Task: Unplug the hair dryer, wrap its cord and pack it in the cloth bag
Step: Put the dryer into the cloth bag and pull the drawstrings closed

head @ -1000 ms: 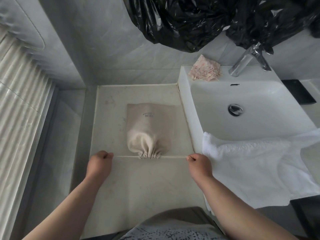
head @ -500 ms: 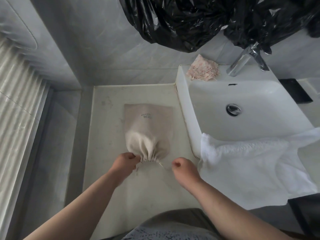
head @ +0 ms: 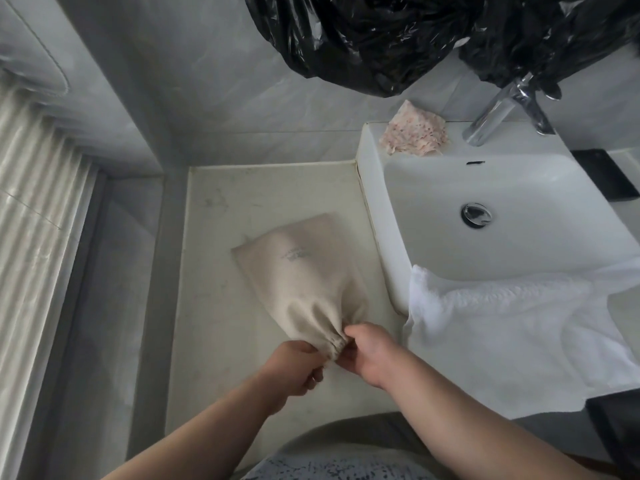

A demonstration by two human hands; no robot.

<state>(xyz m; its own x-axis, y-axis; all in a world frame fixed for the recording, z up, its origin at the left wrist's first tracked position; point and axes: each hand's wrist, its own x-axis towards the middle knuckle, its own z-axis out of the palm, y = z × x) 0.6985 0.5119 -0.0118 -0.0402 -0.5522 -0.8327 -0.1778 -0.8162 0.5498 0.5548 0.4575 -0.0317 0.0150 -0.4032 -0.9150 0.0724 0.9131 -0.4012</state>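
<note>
A beige cloth bag (head: 300, 271) lies on the pale counter (head: 221, 327), bulging, with its gathered mouth pointing toward me and slightly right. My left hand (head: 294, 367) is closed just left of the cinched mouth. My right hand (head: 369, 353) pinches the gathered mouth from the right. The two hands sit close together at the neck of the bag. The drawstring is hidden under my fingers. The hair dryer and its cord are not visible; the bag's bulge hides whatever is inside.
A white sink (head: 502, 216) adjoins the counter on the right, with a chrome tap (head: 502, 109) and a white towel (head: 512, 337) draped over its front edge. A pink patterned cloth (head: 414, 133) lies at the sink's back corner. Black plastic sheeting (head: 398, 36) hangs above.
My hands came together from wide apart, where they held the drawstring stretched, to the bag's neck. The bag has swung so its mouth points further right, and it sits tilted.
</note>
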